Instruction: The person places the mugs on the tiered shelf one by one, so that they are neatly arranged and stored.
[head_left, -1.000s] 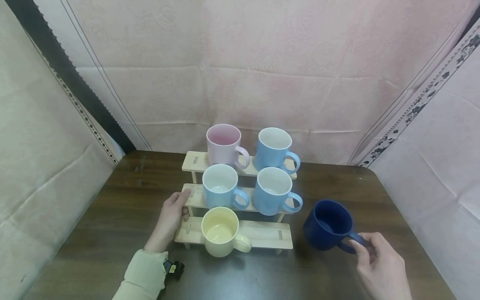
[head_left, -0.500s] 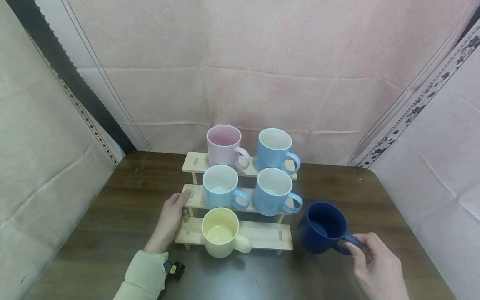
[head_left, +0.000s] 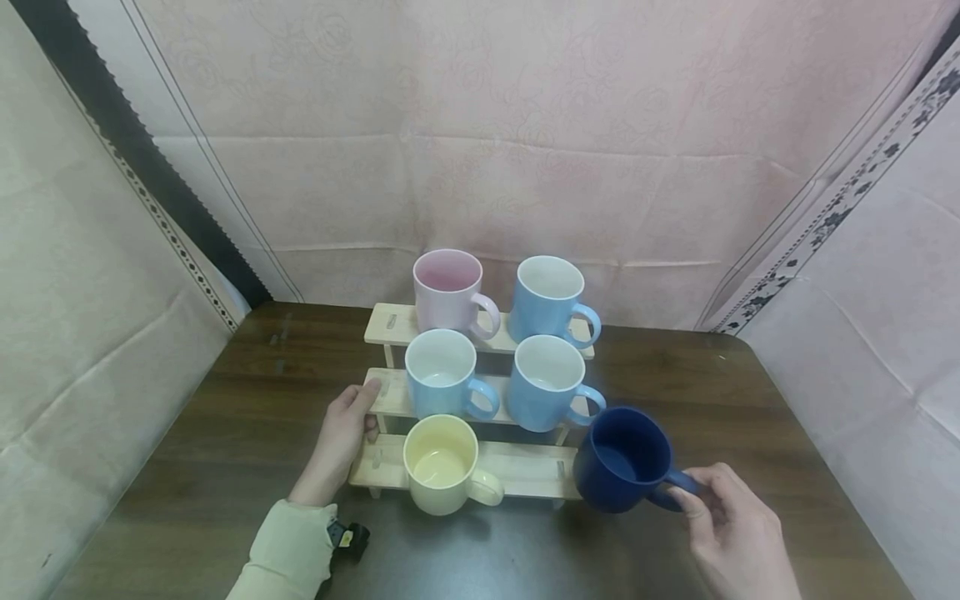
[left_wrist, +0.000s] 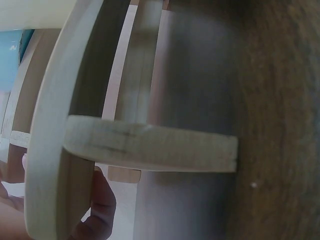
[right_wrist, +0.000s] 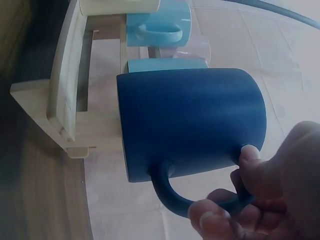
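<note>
My right hand pinches the handle of a dark blue mug, held upright at the right end of a tiered wooden rack's front shelf. In the right wrist view, the mug hangs above the table with thumb and fingers on its handle. My left hand grips the left end of the rack's middle shelf. The left wrist view shows fingers curled beneath a board. A yellow mug stands on the front shelf's left half.
Two light blue mugs, left and right, occupy the middle shelf. A pink mug and another light blue mug stand on the back shelf. Cloth walls enclose the dark wooden table behind and on both sides.
My right hand has carried the dark blue mug leftward, from apart from the rack to overlapping the front shelf's right end in the head view. The left hand has stayed on the rack.
</note>
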